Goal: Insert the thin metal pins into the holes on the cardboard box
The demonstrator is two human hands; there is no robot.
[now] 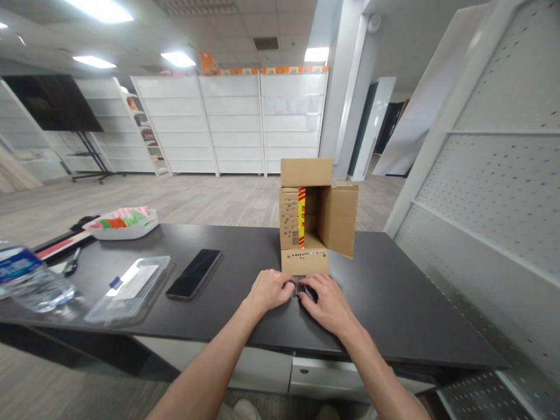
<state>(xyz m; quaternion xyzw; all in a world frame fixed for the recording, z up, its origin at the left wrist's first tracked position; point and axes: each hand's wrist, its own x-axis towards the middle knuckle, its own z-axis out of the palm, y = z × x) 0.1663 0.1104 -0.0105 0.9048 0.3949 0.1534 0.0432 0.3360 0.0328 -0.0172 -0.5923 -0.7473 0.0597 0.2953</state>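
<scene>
Several thin dark metal pieces [298, 286] lie side by side on the dark desk, just in front of the cardboard box [289, 219]. From their left side my left hand [270, 289] presses them, its fingers bent together. My right hand [326, 300] closes on them from the right, thumb and fingers curved around that side. The box stands with its opening toward me and its flaps spread. Its lower flap [305, 262], dotted with small holes, reaches down close to my fingertips.
On the desk [385, 297], left of my hands, are a black phone [193, 274], a clear plastic case [131, 289], a water bottle [32, 280] and a white basket [125, 232] with colourful contents. A perforated panel [494, 192] rises at the right.
</scene>
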